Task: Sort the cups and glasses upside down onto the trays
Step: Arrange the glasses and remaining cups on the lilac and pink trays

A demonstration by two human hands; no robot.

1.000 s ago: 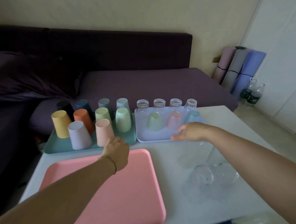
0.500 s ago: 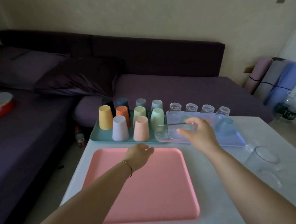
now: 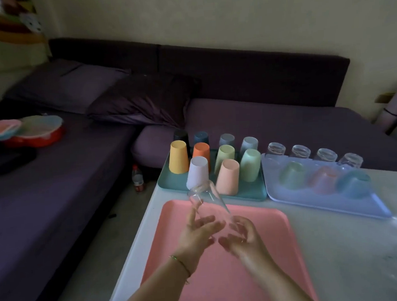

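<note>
Just the one head view here, so: I've got a tall clear glass up in the air between both hands, tilted with one end pointing away toward the cups. It's above the far-left part of the pink tray, which has nothing on it yet. My right hand looks curled round the near end of the glass. My left hand has its fingers fairly straight and spread along the side, more steadying than gripping, though it's blurry enough that I wouldn't swear to either. Handling-wise I'd guess it's rigid, smooth, slippery, and a proper breaker if it meets the worktop, with most of the weight probably in the base. So I'd take it round the middle of the wall, thumb opposite fingers, not by the rim, then flip it and set the mouth down flat. The plastic cups sitting upside down on the teal tray would be way more forgiving, light and hard to hurt. The blue tray beside it carries small clear glasses and three tinted ones, all mouth down as far as I can tell. Writing-wise, nothing is readable anywhere; the bottle on the floor has a red label but it's too small to make out.
</note>
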